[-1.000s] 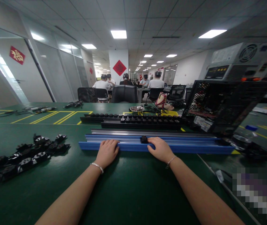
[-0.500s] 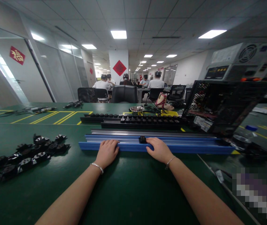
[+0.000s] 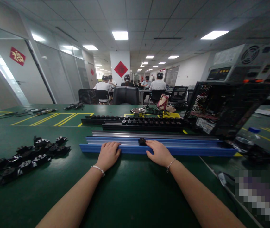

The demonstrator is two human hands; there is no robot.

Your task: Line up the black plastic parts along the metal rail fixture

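Observation:
A long blue rail (image 3: 191, 150) with a silvery channel lies crosswise on the green table. My left hand (image 3: 109, 153) is closed over its front wall, fingers curled past the upper edge. In the channel sits a small black block (image 3: 142, 142), perhaps a socket module; its details are too small to make out. My right hand (image 3: 159, 152) rests at the rail just right of this block. Its fingertips touch the block's right side, while the thumb stands apart, low against the rail's front wall. The fingers are stretched forward and do not wrap round the block.
Many loose black modules (image 3: 28, 158) lie at left. Behind the rail are black strips (image 3: 144, 126) lined with similar pieces and a metal bowl (image 3: 138, 110). An open computer case (image 3: 229, 107) and a plastic bottle (image 3: 245, 139) stand at right. People sit in the background.
The black block has slid slightly left along the channel, and my right hand has moved left with it. My left hand has stayed in place on the rail.

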